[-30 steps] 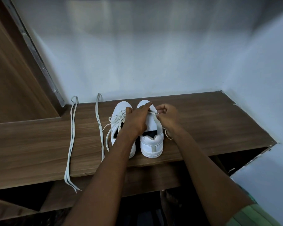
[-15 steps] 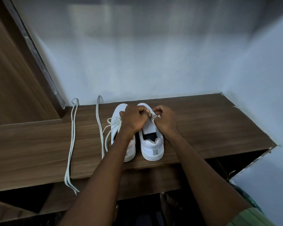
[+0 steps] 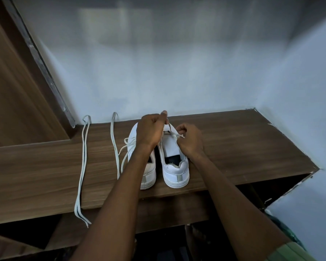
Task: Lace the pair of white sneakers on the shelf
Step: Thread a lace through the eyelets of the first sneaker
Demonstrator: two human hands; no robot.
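Two white sneakers stand side by side on the wooden shelf (image 3: 233, 147), heels toward me. The right sneaker (image 3: 174, 166) has a white lace (image 3: 170, 128) at its front eyelets. My left hand (image 3: 151, 130) pinches one end of that lace and holds it up above the toe. My right hand (image 3: 189, 140) pinches the other end of the lace over the shoe's right side. The left sneaker (image 3: 150, 172) is partly hidden under my left forearm, with loose lace loops (image 3: 125, 149) spilling to its left.
Two spare white laces lie on the shelf to the left: one (image 3: 82, 166) hangs over the front edge, one (image 3: 114, 140) runs beside the left sneaker. A wooden panel (image 3: 13, 91) rises at left, white walls stand behind and right. A dark compartment (image 3: 282, 187) opens below.
My left hand has risen and drawn the lace end upward and away from me. My right hand has slid slightly right along the shoe. The sneakers stayed in place.
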